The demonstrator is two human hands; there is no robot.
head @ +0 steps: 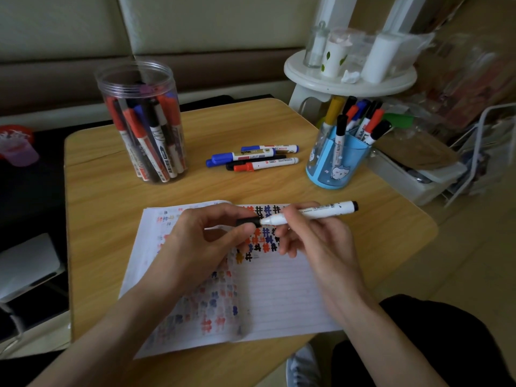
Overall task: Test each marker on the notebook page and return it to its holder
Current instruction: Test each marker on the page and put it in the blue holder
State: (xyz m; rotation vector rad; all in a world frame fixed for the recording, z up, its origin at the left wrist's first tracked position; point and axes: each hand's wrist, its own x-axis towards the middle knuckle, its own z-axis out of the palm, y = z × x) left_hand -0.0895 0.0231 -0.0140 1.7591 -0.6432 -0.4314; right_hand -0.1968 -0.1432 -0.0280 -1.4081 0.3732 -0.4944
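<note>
Cap (247, 221) at the tip is pinched by my left hand (201, 247), marker (329, 208) gripped by my right hand (318, 241) above the notebook (279, 297), and I think I must keep both in one line so ink does not touch my skin

wood-grain table (111, 219), clear plastic jar (139, 79)

Dim, even indoor light with a dull greenish cast. On the notebook (279, 297), soft faint shadows lie under the left hand (195, 241) and right hand (315, 241). Beyond the notebook, the clear jar (139, 88) shows weak highlights. Wide-angle bending and blur grow away from the notebook, and the corners are dark.
</note>
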